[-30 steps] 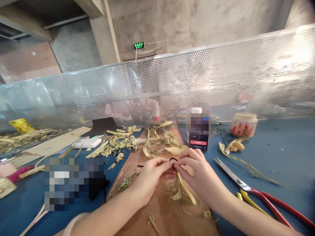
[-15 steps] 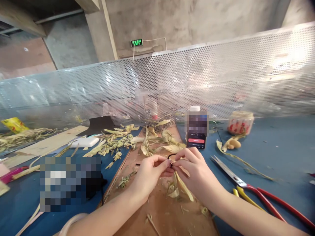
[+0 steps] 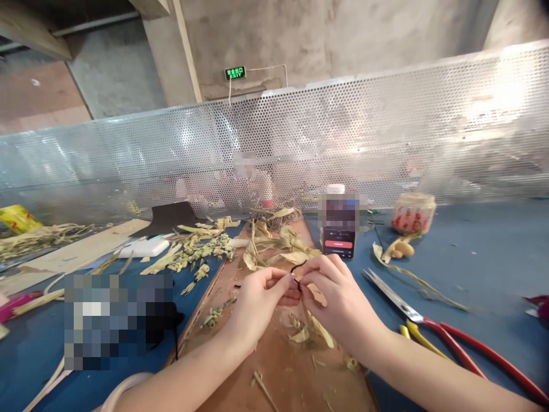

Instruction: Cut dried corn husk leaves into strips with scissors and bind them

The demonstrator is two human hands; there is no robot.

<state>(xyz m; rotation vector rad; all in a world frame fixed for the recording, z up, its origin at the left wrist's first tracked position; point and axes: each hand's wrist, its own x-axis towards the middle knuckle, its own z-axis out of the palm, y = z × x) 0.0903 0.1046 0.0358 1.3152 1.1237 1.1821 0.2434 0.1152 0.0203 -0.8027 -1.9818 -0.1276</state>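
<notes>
Both my hands meet over a brown board (image 3: pixel 274 349) in the middle of the view. A thin black cord (image 3: pixel 297 266) is pinched between the thumb and fingers of my left hand (image 3: pixel 263 297). My right hand (image 3: pixel 337 292) closes on the same cord from the other side, its fingertips almost touching the left ones. A short dark end of cord sticks out left of my left hand. Pale dried husk strips (image 3: pixel 319 329) lie just below my right hand, partly covered by it. Whatever small part sits between the fingertips is hidden.
Red-handled scissors (image 3: pixel 454 343) lie open on the blue table (image 3: pixel 493 257) at right. Behind stand a phone (image 3: pixel 338 229) and a jar (image 3: pixel 414 213). Dried husks (image 3: pixel 201 252) and a white case (image 3: pixel 144 247) are at left. A perforated metal screen (image 3: pixel 163 154) crosses the back.
The whole view has shifted slightly, so things on the table appear a little further left. My fingers have moved only slightly around the black cord.
</notes>
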